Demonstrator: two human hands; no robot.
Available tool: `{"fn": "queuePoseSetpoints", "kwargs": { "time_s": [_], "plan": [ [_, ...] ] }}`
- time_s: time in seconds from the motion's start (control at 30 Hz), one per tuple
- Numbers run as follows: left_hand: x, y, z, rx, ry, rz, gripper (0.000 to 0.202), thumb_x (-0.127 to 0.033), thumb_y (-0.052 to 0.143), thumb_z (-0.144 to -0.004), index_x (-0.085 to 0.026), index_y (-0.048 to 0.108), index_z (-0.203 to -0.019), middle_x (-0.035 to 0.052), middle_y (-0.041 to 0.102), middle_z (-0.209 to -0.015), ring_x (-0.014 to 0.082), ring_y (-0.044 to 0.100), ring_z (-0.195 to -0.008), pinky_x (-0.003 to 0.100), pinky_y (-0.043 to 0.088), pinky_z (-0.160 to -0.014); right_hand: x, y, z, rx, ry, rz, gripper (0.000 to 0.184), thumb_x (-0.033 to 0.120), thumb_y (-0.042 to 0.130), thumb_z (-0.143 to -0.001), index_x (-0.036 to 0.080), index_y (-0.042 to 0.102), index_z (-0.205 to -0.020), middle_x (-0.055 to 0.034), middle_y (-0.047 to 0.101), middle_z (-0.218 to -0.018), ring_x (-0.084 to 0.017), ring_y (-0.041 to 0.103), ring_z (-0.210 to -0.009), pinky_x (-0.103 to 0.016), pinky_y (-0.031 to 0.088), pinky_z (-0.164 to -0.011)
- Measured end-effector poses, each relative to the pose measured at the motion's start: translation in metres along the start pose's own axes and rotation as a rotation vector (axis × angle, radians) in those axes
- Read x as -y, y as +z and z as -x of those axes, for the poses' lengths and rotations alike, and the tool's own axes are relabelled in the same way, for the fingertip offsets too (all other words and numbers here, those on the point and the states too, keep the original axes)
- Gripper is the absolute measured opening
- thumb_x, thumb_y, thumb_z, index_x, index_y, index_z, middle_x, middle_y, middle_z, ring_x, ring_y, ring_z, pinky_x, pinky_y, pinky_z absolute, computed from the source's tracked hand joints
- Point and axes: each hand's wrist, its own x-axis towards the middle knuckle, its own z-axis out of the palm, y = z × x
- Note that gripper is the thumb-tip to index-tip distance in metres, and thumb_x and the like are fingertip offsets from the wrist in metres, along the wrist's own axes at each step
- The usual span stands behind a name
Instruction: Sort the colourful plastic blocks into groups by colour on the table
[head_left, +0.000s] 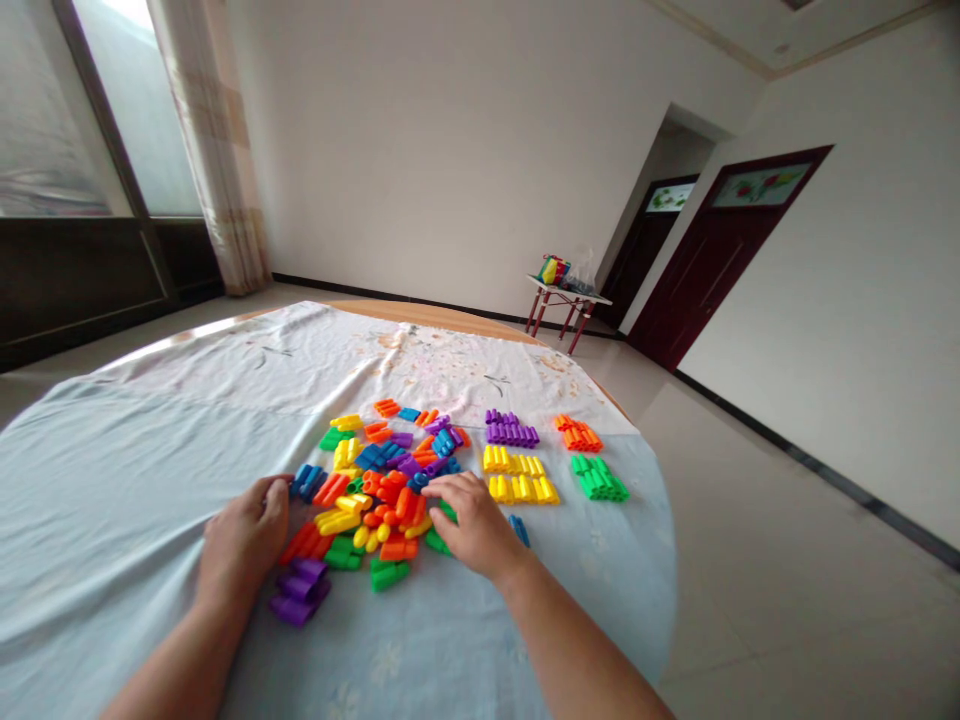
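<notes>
- the work in hand appears to be sorting small plastic pieces by colour: a mixed pile lies on the cloth-covered counter, between the two hands, while single-colour groups lie to its right.
- the purple group lies farthest back in the nearer column, with yellow rows in front of it; the orange group and the green group stand further right, one in front of the other.
- a blue piece lies apart from the pile, just beyond the right wrist and partly hidden by it; it may be the start of a blue group.
- the left hand is at the pile's left edge, fingers bent, fingertips close by some blue pieces; a purple cluster lies nearer the person.
- the right hand reaches over the pile's right side, above green pieces, fingers curved and pointing at a dark blue piece.
- the fingertips are partly hidden and small, so whether either hand grips anything cannot be told.
- judging from this layout, the next move calls for a light pinch on one piece, lifted without dragging its neighbours or brushing the neat rows.
</notes>
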Motion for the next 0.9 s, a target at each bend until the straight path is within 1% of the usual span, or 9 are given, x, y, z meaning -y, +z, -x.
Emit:
{"fn": "queuePoseSetpoints", "kwargs": {
  "time_s": [0.1, 0.17, 0.33, 0.47, 0.57, 0.67, 0.8, 0.83, 0.9],
  "plan": [
    [0.000, -0.001, 0.001, 0.008, -0.003, 0.012, 0.050, -0.042, 0.023, -0.087, -0.017, 0.060, -0.110, 0.0150, 0.065, -0.105, 0.0301, 0.056, -0.103, 0.039, 0.044, -0.081, 0.006, 0.011, -0.002, 0.062, -0.065, 0.003, 0.040, 0.011, 0.052, -0.080, 0.021, 0.056, -0.119, -0.0058, 0.057, -0.122, -0.019, 0.048, -0.112, -0.037, 0.037, -0.098],
    [-0.001, -0.002, 0.001, 0.015, -0.008, 0.014, 0.050, -0.042, 0.024, -0.086, -0.017, 0.060, -0.111, 0.0149, 0.065, -0.106, 0.0300, 0.055, -0.104, 0.039, 0.043, -0.081, 0.008, 0.015, -0.001, 0.112, -0.091, 0.014, 0.045, 0.010, 0.052, -0.079, 0.021, 0.053, -0.122, -0.0064, 0.053, -0.127, -0.020, 0.046, -0.115, -0.037, 0.036, -0.100],
    [-0.001, -0.001, 0.002, 0.008, 0.001, 0.014, 0.047, -0.040, 0.026, -0.086, -0.017, 0.061, -0.109, 0.0135, 0.066, -0.104, 0.0292, 0.057, -0.100, 0.038, 0.044, -0.077, 0.006, 0.009, 0.004, 0.159, -0.052, 0.067, 0.048, 0.012, 0.058, -0.076, 0.024, 0.052, -0.122, -0.0063, 0.052, -0.119, -0.020, 0.049, -0.109, -0.037, 0.038, -0.096],
    [0.001, 0.000, 0.000, -0.012, 0.015, 0.014, 0.048, -0.042, 0.024, -0.087, -0.019, 0.061, -0.108, 0.0132, 0.066, -0.102, 0.0287, 0.057, -0.099, 0.038, 0.044, -0.078, 0.002, 0.001, 0.009, 0.127, 0.001, 0.084, 0.045, 0.015, 0.065, -0.072, 0.023, 0.054, -0.115, -0.0053, 0.052, -0.108, -0.020, 0.051, -0.102, -0.035, 0.041, -0.092],
    [0.003, 0.002, -0.002, -0.002, -0.004, 0.011, 0.049, -0.042, 0.024, -0.086, -0.019, 0.061, -0.109, 0.0127, 0.066, -0.102, 0.0284, 0.057, -0.099, 0.038, 0.044, -0.079, -0.001, 0.003, 0.010, 0.084, 0.035, 0.064, 0.041, 0.020, 0.073, -0.067, 0.021, 0.054, -0.103, -0.0039, 0.053, -0.101, -0.020, 0.052, -0.098, -0.035, 0.043, -0.089],
    [0.005, 0.004, -0.003, -0.007, -0.006, 0.019, 0.048, -0.043, 0.026, -0.086, -0.020, 0.061, -0.108, 0.0119, 0.066, -0.101, 0.0285, 0.057, -0.098, 0.038, 0.044, -0.078, -0.005, 0.007, 0.010, 0.029, 0.101, 0.045, 0.038, 0.023, 0.075, -0.066, 0.020, 0.052, -0.096, -0.0027, 0.056, -0.092, -0.020, 0.054, -0.089, -0.034, 0.046, -0.081],
    [0.004, 0.004, -0.003, -0.009, -0.006, 0.022, 0.048, -0.043, 0.025, -0.086, -0.020, 0.061, -0.109, 0.0122, 0.066, -0.103, 0.0291, 0.057, -0.099, 0.039, 0.044, -0.080, -0.007, 0.006, 0.010, -0.061, 0.174, 0.058, 0.033, 0.023, 0.075, -0.068, 0.019, 0.055, -0.095, -0.0044, 0.056, -0.093, -0.020, 0.055, -0.090, -0.035, 0.047, -0.081],
    [0.004, 0.004, -0.003, -0.001, -0.009, 0.021, 0.050, -0.044, 0.024, -0.086, -0.020, 0.060, -0.109, 0.0129, 0.065, -0.104, 0.0294, 0.057, -0.101, 0.039, 0.044, -0.081, -0.007, 0.005, 0.011, -0.056, 0.166, 0.045, 0.034, 0.024, 0.075, -0.068, 0.019, 0.056, -0.096, -0.0049, 0.056, -0.095, -0.020, 0.055, -0.091, -0.035, 0.046, -0.083],
    [0.003, 0.003, -0.002, 0.013, -0.014, 0.019, 0.052, -0.045, 0.022, -0.086, -0.018, 0.059, -0.111, 0.0146, 0.064, -0.106, 0.0301, 0.056, -0.103, 0.040, 0.043, -0.083, -0.005, 0.003, 0.013, 0.016, 0.109, -0.018, 0.039, 0.027, 0.076, -0.068, 0.020, 0.058, -0.101, -0.0052, 0.056, -0.099, -0.020, 0.055, -0.096, -0.035, 0.046, -0.087]
  ]
}}
